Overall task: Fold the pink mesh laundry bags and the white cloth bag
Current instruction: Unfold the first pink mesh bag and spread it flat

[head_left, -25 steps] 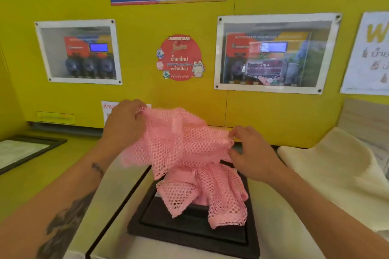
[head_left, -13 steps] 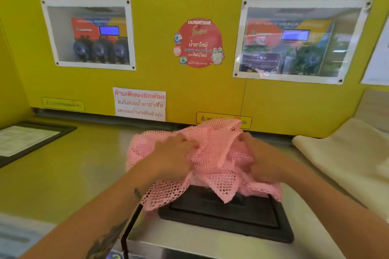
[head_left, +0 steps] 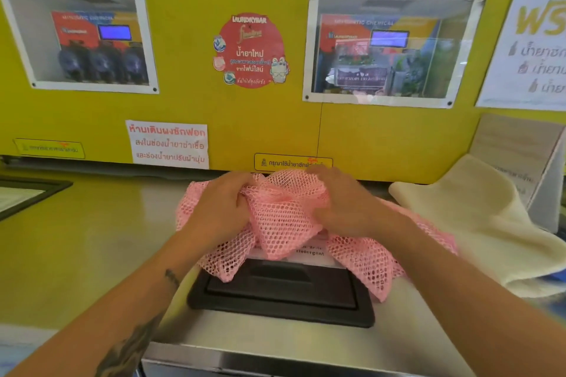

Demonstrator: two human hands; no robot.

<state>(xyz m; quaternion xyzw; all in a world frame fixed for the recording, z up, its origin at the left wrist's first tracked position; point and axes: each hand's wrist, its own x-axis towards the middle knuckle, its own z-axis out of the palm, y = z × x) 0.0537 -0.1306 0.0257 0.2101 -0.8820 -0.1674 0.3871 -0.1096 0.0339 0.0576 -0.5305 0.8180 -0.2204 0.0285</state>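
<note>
A pink mesh laundry bag [head_left: 284, 223] lies bunched on the steel machine top [head_left: 269, 343], partly draped over a black detergent lid [head_left: 281, 297]. My left hand [head_left: 220, 205] grips a fold of the mesh on its left side. On the right side my right hand [head_left: 340, 202] presses and holds the mesh. Whether more than one pink bag is in the heap I cannot tell. The white cloth bag [head_left: 477, 229] lies spread out to the right, untouched.
A yellow wall panel [head_left: 382, 138] with windows and stickers rises right behind the bag. A yellow counter [head_left: 92, 242] extends left, with a black-framed sheet [head_left: 21, 196] at its far edge. A white stand-up sign [head_left: 539, 180] leans behind the cloth bag.
The mesh bag was held up in the air; both hands have brought it down onto the machine top and now bunch it together near the wall.
</note>
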